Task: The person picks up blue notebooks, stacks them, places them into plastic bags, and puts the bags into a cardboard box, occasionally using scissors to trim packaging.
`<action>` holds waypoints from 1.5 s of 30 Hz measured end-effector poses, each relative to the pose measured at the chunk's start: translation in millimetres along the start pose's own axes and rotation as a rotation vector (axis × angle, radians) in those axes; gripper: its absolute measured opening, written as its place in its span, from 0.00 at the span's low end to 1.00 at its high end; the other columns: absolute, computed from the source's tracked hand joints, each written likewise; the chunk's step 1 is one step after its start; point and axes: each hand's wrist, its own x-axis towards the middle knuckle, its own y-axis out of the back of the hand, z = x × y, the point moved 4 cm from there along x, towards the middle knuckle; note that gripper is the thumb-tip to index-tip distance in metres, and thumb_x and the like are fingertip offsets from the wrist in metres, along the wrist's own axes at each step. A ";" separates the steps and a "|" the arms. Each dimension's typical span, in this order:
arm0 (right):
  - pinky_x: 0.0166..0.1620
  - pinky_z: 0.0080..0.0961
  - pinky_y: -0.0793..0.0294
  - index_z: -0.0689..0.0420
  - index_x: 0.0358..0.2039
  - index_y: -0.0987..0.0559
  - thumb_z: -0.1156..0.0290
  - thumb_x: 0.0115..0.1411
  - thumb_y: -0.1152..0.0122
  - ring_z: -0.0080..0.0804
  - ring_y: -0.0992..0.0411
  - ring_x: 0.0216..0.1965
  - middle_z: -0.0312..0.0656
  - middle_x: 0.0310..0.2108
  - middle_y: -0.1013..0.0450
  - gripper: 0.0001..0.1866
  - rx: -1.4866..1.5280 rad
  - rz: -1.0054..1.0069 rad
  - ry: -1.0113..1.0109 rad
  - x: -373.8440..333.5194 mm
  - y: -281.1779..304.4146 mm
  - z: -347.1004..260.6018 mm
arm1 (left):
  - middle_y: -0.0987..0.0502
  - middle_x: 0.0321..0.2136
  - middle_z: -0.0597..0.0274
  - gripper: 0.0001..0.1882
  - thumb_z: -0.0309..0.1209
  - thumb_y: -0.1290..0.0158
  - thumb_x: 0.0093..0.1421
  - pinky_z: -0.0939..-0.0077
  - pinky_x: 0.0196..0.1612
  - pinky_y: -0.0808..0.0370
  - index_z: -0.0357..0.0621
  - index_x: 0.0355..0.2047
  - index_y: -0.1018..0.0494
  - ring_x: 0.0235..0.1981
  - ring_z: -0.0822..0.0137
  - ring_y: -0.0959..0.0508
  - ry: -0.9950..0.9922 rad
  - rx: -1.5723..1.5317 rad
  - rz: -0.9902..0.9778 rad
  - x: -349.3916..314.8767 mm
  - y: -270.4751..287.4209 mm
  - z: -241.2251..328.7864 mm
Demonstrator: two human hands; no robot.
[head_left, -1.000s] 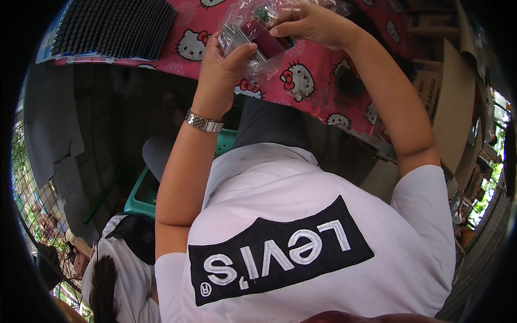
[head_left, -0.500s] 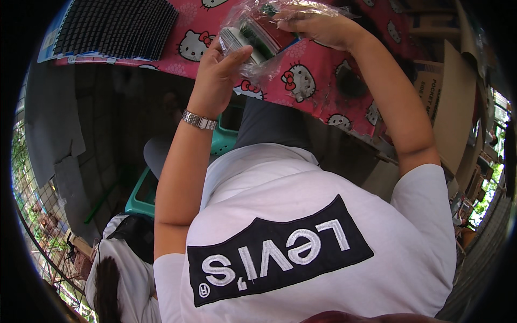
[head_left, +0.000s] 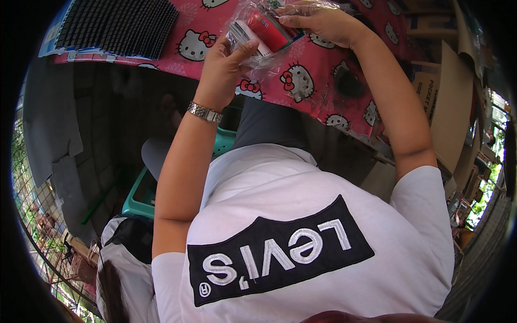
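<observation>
Pink tablecloth (head_left: 323, 97) stretches rightward, front edge near; left hand (head_left: 222, 67) pinches clear bag (head_left: 263, 37); right hand (head_left: 326, 26), grip unclear.

Pink cartoon-cat tablecloth (head_left: 326, 67) over the table, a dark patch (head_left: 350, 84) near its front edge; at its left end a stack of black-gridded, blue-edged sheets (head_left: 116, 27), perhaps booklets, too oblique to be sure. Brown cardboard boxes (head_left: 452, 110) at right, teal plastic stool (head_left: 137, 208) below the table, left of centre. Wire mesh (head_left: 31, 207) along the left rim, another person in a white top (head_left: 129, 282) at lower left.
</observation>
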 end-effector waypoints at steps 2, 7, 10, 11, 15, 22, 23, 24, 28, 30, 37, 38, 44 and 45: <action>0.53 0.20 0.35 0.58 0.52 0.23 0.61 0.66 0.45 0.22 0.30 0.47 0.35 0.48 0.24 0.19 0.116 -0.028 -0.125 -0.7 -0.3 3.6 | 0.23 0.39 0.64 0.18 0.32 0.40 0.60 0.75 0.37 0.22 0.41 0.47 0.30 0.37 0.72 0.21 -0.007 0.014 0.005 0.3 1.5 -1.4; 0.51 0.18 0.34 0.57 0.52 0.23 0.60 0.66 0.45 0.21 0.30 0.46 0.34 0.47 0.24 0.19 0.225 -0.044 -0.290 -1.6 -1.1 3.5 | 0.23 0.39 0.65 0.18 0.33 0.39 0.58 0.77 0.38 0.23 0.42 0.46 0.29 0.37 0.74 0.22 0.019 0.009 0.020 1.6 7.2 -5.1; 0.49 0.17 0.34 0.58 0.51 0.23 0.60 0.66 0.44 0.20 0.30 0.46 0.34 0.47 0.24 0.19 0.122 0.011 -0.170 -2.3 0.1 2.7 | 0.22 0.39 0.65 0.18 0.32 0.39 0.59 0.77 0.40 0.23 0.41 0.46 0.29 0.38 0.74 0.22 0.019 0.011 0.024 0.6 6.8 -3.8; 0.49 0.17 0.33 0.58 0.51 0.22 0.60 0.66 0.44 0.20 0.30 0.46 0.34 0.47 0.24 0.19 0.268 -0.022 -0.220 -1.6 -3.2 3.3 | 0.22 0.39 0.65 0.18 0.32 0.39 0.59 0.76 0.41 0.23 0.41 0.47 0.30 0.39 0.73 0.22 0.015 0.001 0.017 0.8 5.7 -3.4; 0.49 0.17 0.32 0.59 0.51 0.23 0.61 0.65 0.43 0.21 0.29 0.46 0.36 0.48 0.24 0.19 0.444 -0.023 -0.306 -6.0 -2.3 -8.5 | 0.23 0.41 0.63 0.20 0.33 0.39 0.59 0.75 0.43 0.23 0.40 0.48 0.30 0.41 0.72 0.22 0.003 -0.022 0.011 -0.1 5.0 -2.7; 0.52 0.21 0.32 0.61 0.51 0.24 0.64 0.62 0.40 0.24 0.29 0.45 0.38 0.46 0.24 0.20 0.497 0.009 -0.282 -2.6 -4.4 8.4 | 0.23 0.43 0.61 0.22 0.35 0.39 0.59 0.73 0.45 0.23 0.40 0.49 0.30 0.43 0.71 0.22 0.024 -0.014 0.016 0.4 8.4 -8.6; 0.53 0.21 0.33 0.61 0.51 0.23 0.61 0.62 0.39 0.24 0.29 0.47 0.38 0.46 0.24 0.21 0.494 0.021 -0.274 -2.0 -7.4 12.0 | 0.23 0.44 0.61 0.20 0.34 0.41 0.61 0.71 0.45 0.23 0.39 0.50 0.32 0.43 0.69 0.22 0.029 0.013 0.022 0.6 8.4 -8.8; 0.54 0.22 0.34 0.62 0.51 0.23 0.58 0.62 0.39 0.24 0.30 0.48 0.37 0.46 0.25 0.23 0.492 0.033 -0.266 -2.1 -8.3 14.0 | 0.23 0.44 0.60 0.19 0.33 0.44 0.62 0.69 0.45 0.23 0.39 0.51 0.33 0.43 0.68 0.22 0.034 0.041 0.028 0.3 8.1 -8.9; 0.54 0.22 0.34 0.63 0.51 0.23 0.58 0.62 0.39 0.26 0.30 0.49 0.40 0.46 0.25 0.24 0.423 0.069 -0.306 -8.9 -5.2 -3.5 | 0.24 0.45 0.60 0.18 0.33 0.48 0.65 0.66 0.48 0.24 0.39 0.52 0.34 0.45 0.66 0.23 0.018 0.041 0.034 -1.7 5.7 -7.1; 0.55 0.23 0.34 0.63 0.51 0.24 0.57 0.62 0.39 0.28 0.30 0.49 0.41 0.46 0.25 0.25 0.449 0.050 -0.285 -9.4 -4.8 0.0 | 0.24 0.46 0.60 0.17 0.33 0.48 0.65 0.65 0.49 0.25 0.39 0.52 0.33 0.46 0.66 0.23 0.036 0.031 0.037 -1.1 3.3 -5.2; 0.48 0.26 0.27 0.58 0.48 0.22 0.63 0.63 0.43 0.33 0.24 0.43 0.45 0.42 0.22 0.17 -0.213 0.271 -0.049 -27.2 -13.6 -42.8 | 0.25 0.44 0.60 0.17 0.31 0.50 0.65 0.67 0.46 0.23 0.39 0.52 0.34 0.44 0.68 0.23 0.041 0.103 0.105 -5.7 -1.2 14.5; 0.47 0.26 0.27 0.58 0.47 0.22 0.65 0.63 0.43 0.32 0.24 0.41 0.44 0.40 0.23 0.15 -0.109 0.481 0.030 -42.1 -12.2 -58.8 | 0.25 0.43 0.60 0.17 0.29 0.51 0.63 0.68 0.45 0.23 0.39 0.52 0.34 0.42 0.68 0.23 0.021 0.097 0.109 -10.1 -7.1 23.8; 0.54 0.30 0.31 0.59 0.63 0.41 0.57 0.52 0.29 0.37 0.34 0.54 0.48 0.58 0.39 0.43 0.360 1.276 -0.080 -89.4 -47.7 -11.0 | 0.25 0.45 0.61 0.21 0.28 0.52 0.62 0.68 0.46 0.24 0.42 0.56 0.36 0.43 0.68 0.23 0.046 0.066 0.148 -30.8 -12.1 49.7; 0.56 0.33 0.32 0.59 0.65 0.47 0.52 0.48 0.26 0.41 0.37 0.57 0.50 0.60 0.43 0.52 0.429 1.241 -0.130 -84.6 -57.4 3.2 | 0.25 0.45 0.62 0.23 0.28 0.52 0.62 0.68 0.46 0.25 0.43 0.58 0.38 0.44 0.68 0.23 0.064 0.060 0.144 -30.9 -15.2 50.1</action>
